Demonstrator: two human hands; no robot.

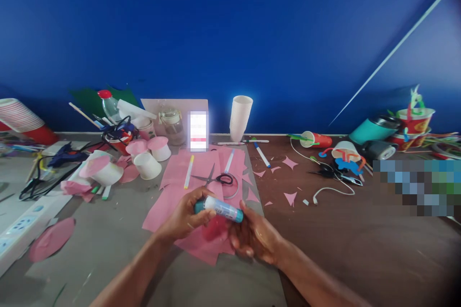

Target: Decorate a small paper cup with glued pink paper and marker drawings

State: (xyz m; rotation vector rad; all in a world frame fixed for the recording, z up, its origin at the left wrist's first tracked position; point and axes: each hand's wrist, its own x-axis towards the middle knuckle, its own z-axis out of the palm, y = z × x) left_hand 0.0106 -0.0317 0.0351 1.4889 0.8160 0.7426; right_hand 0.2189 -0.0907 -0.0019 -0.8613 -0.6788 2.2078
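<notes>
Over the pink paper, a glue stick (222,208) with a white-and-blue label and teal ends lies across both hands. My left hand (183,218) is closed round its left end, thumb along the near side. At the right teal end, my right hand (261,235) grips with thumb and curled fingers. A blurred red-pink patch shows just below the stick; I cannot make out what it is. Beneath and beyond the hands are pink paper sheets (158,213). Scissors (211,180) with black handles lie partly open on them, beside a yellow-and-white marker (189,172).
Paper cups with pink paper discs (158,143) stand at left, near a power strip (21,228). A stack of white cups (240,117) rises by the blue wall. Pink scraps (290,198), a blue marker (262,155) and a white cable (333,189) lie on the brown side.
</notes>
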